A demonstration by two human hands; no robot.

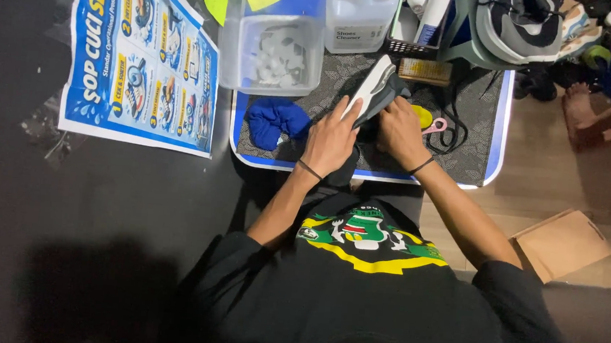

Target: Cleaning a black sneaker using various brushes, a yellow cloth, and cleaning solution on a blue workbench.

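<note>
Shoe is the thing in hand here, a grey and white sneaker tipped up on its side over the middle of a small low table with a blue rim and a dark patterned top. Left hand is wrapped around the lower end with one finger stretched up along the pale sole, and the right hand is closed in against the other side, fingers curled on the dark upper, though I can't tell if there's a small tool tucked in there. My guess is it handles light and pretty easy: the sole looks stiff and smooth, probably slick when wet, while the upper looks soft and would squash if squeezed, so gripping by the sole edge and heel seems the safer bet. Just left of the left hand sits a crumpled blue cloth, fuzzy looking, like microfibre. Behind that is a clear plastic tub, boxy with rounded corners, with something whitish inside. There's a white jug beside it, a wooden-backed brush with pale bristles behind the shoe, and pink-handled scissors near the right hand. A glossy blue poster lies flat on the dark floor to the left.
</note>
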